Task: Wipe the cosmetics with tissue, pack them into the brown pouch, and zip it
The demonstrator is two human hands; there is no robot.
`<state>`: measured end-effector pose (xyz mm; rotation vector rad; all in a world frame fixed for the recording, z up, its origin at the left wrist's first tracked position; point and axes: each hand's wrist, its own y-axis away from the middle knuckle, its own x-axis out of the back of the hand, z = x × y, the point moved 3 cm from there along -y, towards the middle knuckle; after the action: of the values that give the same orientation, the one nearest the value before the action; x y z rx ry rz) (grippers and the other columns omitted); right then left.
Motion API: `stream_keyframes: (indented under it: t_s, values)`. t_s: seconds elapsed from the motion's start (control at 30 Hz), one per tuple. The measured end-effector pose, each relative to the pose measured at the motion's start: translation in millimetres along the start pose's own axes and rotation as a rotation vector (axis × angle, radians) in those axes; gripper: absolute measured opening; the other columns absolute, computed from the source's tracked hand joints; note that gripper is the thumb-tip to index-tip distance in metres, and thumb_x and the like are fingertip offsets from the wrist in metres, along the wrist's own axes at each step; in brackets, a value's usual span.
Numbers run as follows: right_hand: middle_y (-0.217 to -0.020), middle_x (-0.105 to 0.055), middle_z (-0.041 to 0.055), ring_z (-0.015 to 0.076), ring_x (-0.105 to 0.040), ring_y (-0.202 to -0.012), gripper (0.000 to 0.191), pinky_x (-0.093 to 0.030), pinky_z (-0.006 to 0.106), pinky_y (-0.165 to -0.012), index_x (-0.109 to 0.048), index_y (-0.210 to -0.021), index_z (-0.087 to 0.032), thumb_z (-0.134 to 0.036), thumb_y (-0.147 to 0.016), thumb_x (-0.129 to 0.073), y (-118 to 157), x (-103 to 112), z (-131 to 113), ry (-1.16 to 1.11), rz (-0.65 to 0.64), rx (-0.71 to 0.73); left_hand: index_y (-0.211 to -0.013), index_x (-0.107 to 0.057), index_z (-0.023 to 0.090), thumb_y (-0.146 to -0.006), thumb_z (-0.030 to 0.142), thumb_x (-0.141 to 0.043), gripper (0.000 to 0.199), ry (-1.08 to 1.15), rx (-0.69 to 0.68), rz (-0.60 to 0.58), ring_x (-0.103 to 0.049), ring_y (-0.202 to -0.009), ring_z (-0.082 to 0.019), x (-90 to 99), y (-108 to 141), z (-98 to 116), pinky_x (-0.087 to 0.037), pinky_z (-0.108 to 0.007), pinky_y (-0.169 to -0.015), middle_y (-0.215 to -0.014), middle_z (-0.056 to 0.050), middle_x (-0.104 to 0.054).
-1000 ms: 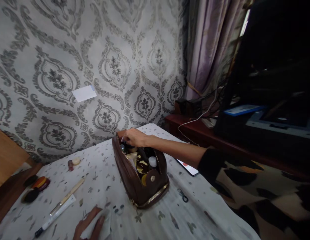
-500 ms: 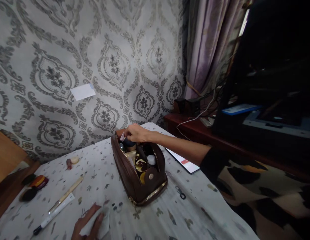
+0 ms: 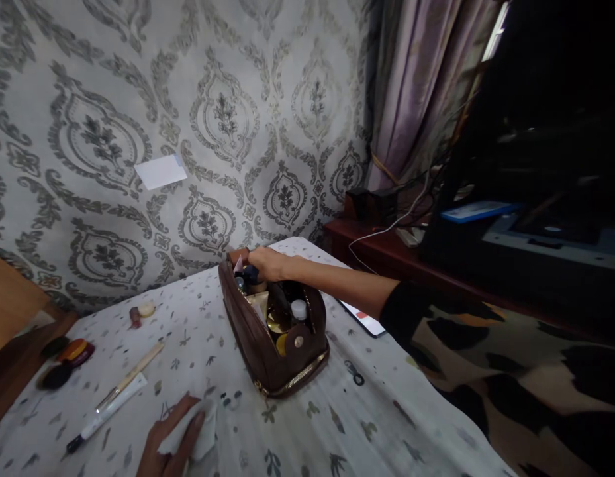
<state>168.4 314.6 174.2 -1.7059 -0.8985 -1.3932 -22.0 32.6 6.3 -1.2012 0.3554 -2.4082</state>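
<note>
A brown makeup bag (image 3: 247, 344) lies unzipped on the patterned cloth, packed with cosmetics. Inside are a white-capped jar (image 3: 299, 309), a gold round item (image 3: 278, 320) and a beige tube (image 3: 259, 303). My right hand (image 3: 268, 264) reaches into the bag's far end, fingers curled down beside a dark blue item (image 3: 250, 273); what they grip is hidden. A pale pink pointed piece (image 3: 238, 266) sticks up just left of those fingers. At the bottom edge, my left hand (image 3: 163, 437) has a white tissue (image 3: 200, 437) between its fingers, resting on the cloth.
On the left of the cloth (image 3: 198, 344) lie a white tube (image 3: 108, 404), a wooden-handled brush (image 3: 133, 374), a small cream-coloured round item (image 3: 147, 309) and dark round containers (image 3: 59, 374). A phone (image 3: 369, 323) lies right of the bag, under my forearm. A patterned wall stands behind.
My right hand has shifted slightly right at the bag's far end, away from the pale pink piece it was touching. My left hand stays on the tissue. The view has tilted slightly.
</note>
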Motion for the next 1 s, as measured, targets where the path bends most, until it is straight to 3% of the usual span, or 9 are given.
stream_keyframes:
  t_s: [0.2, 0.4, 0.6, 0.73, 0.8, 0.9, 1.0]
  values:
    - [-0.103, -0.077, 0.0077, 0.0242, -0.07, -0.099, 0.048, -0.045, 0.022, -0.074, -0.073, -0.118, -0.019, -0.006, -0.072, -0.071, 3, 1, 0, 0.024, 0.014, -0.067, -0.096, -0.076, 0.024, -0.086, 0.066, -0.054, 0.048, 0.017, 0.001, 0.005, -0.071, -0.089, -0.023, -0.7, -3, 2, -0.058, -0.024, -0.076, -0.088, -0.006, -0.076]
    - [-0.094, -0.077, 0.0068, 0.0203, -0.069, -0.087, 0.037, -0.042, 0.02, -0.065, -0.078, -0.101, -0.018, 0.0, -0.07, -0.067, 7, 10, -1, 0.028, 0.041, -0.115, -0.1, -0.076, 0.023, -0.087, 0.064, -0.055, 0.048, 0.06, 0.004, -0.028, -0.07, -0.085, -0.023, -1.5, -5, 3, -0.058, -0.025, -0.073, -0.086, -0.007, -0.075]
    - [-0.081, -0.074, 0.0108, 0.0188, -0.065, -0.078, 0.023, -0.037, 0.024, -0.063, -0.077, -0.086, -0.011, -0.006, -0.084, -0.054, 29, 31, -14, 0.014, 0.131, -0.143, -0.093, -0.075, 0.022, -0.086, 0.058, -0.06, 0.04, 0.1, 0.075, -0.146, -0.066, -0.074, -0.02, 2.8, -10, 12, -0.055, -0.024, -0.063, -0.079, -0.005, -0.072]
    - [-0.065, -0.067, 0.0026, 0.0136, -0.058, -0.063, 0.022, -0.036, 0.024, -0.061, -0.074, -0.08, -0.012, -0.011, -0.087, -0.054, 62, 38, -43, -0.217, 0.366, -0.089, -0.085, -0.072, 0.022, -0.086, 0.057, -0.059, 0.038, 0.149, 0.13, -0.142, -0.063, -0.068, -0.018, 3.5, -12, 27, -0.052, -0.022, -0.058, -0.075, -0.003, -0.068]
    - [-0.066, -0.067, 0.0011, 0.0125, -0.058, -0.062, 0.022, -0.039, 0.022, -0.061, -0.072, -0.082, -0.012, -0.012, -0.09, -0.052, 83, 30, -66, -0.389, 0.442, 0.022, -0.082, -0.07, 0.021, -0.086, 0.058, -0.058, 0.039, 0.177, 0.15, -0.137, -0.062, -0.066, -0.018, 4.0, -13, 35, -0.049, -0.021, -0.053, -0.073, -0.003, -0.066]
    - [-0.077, -0.071, 0.0034, 0.0125, -0.064, -0.069, 0.024, -0.045, 0.021, -0.065, -0.071, -0.085, -0.013, -0.012, -0.093, -0.048, 112, 2, -109, -0.567, 0.368, 0.287, -0.076, -0.065, 0.02, -0.088, 0.057, -0.055, 0.04, 0.226, 0.129, -0.157, -0.059, -0.063, -0.017, 5.4, -15, 45, -0.047, -0.021, -0.052, -0.067, -0.002, -0.062]
    - [-0.082, -0.073, 0.0049, 0.0131, -0.064, -0.07, 0.021, -0.044, 0.022, -0.064, -0.071, -0.089, -0.015, -0.015, -0.093, -0.051, 132, -38, -149, -0.533, 0.193, 0.461, -0.073, -0.061, 0.019, -0.09, 0.054, -0.053, 0.039, 0.253, 0.08, -0.189, -0.057, -0.062, -0.015, 5.2, -17, 48, -0.048, -0.022, -0.06, -0.063, 0.0, -0.06]
